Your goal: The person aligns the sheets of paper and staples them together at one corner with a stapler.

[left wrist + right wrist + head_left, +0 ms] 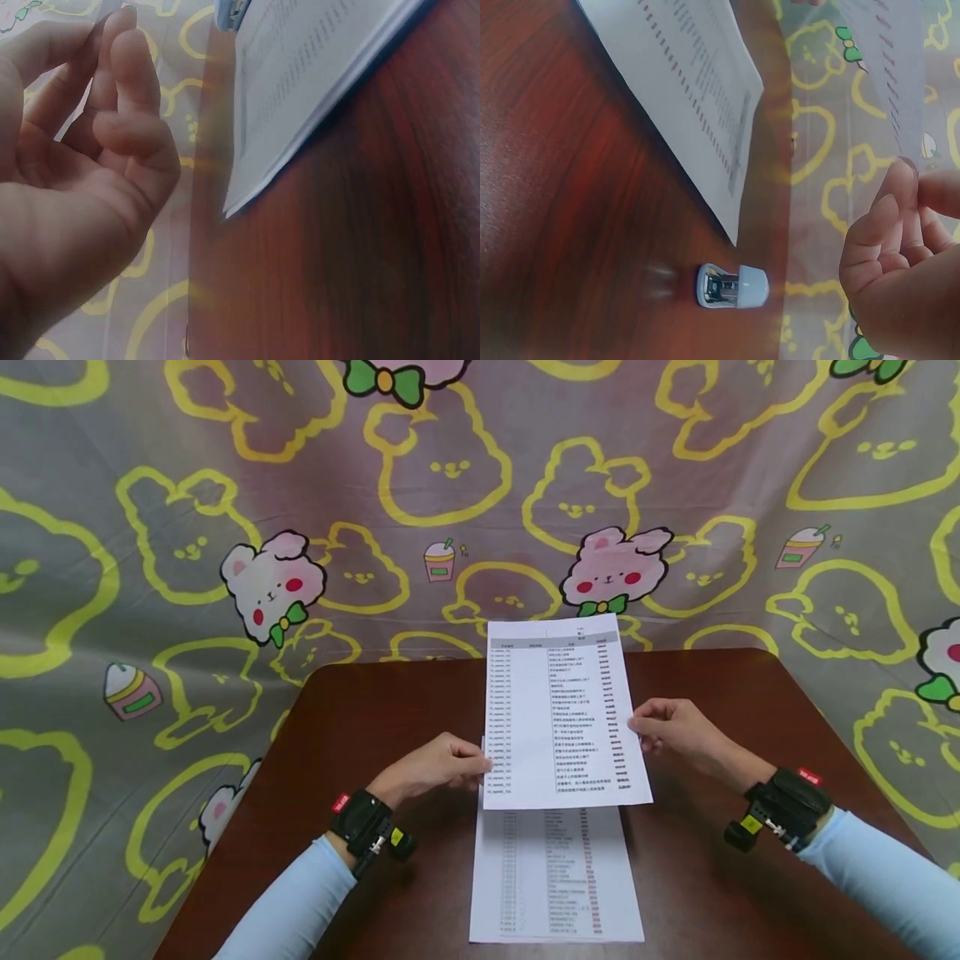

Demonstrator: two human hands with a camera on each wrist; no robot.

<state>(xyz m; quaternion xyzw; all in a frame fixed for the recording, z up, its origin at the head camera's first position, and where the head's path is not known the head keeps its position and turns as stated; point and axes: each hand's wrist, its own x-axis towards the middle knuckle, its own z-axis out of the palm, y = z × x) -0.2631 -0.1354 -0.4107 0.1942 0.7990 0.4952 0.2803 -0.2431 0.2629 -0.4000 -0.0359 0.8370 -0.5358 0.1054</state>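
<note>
A printed sheet of paper (525,718), covered with table rows, is held up above the table in the head view. My left hand (442,763) pinches its left edge between thumb and fingers. On the opposite edge, my right hand (686,731) pinches it with thumb and forefinger; the right wrist view also shows this hand (900,255) at the sheet's edge. Beneath lies a stack of printed paper (555,877), its far part hidden behind the raised sheet. Whether the raised paper is one sheet or more, I cannot tell.
A small pale stapler (731,286) with metal parts showing stands past the stack's far end, hidden in the head view. The brown table (382,702) has rounded far corners. Behind it hangs a grey cartoon-patterned curtain (465,547).
</note>
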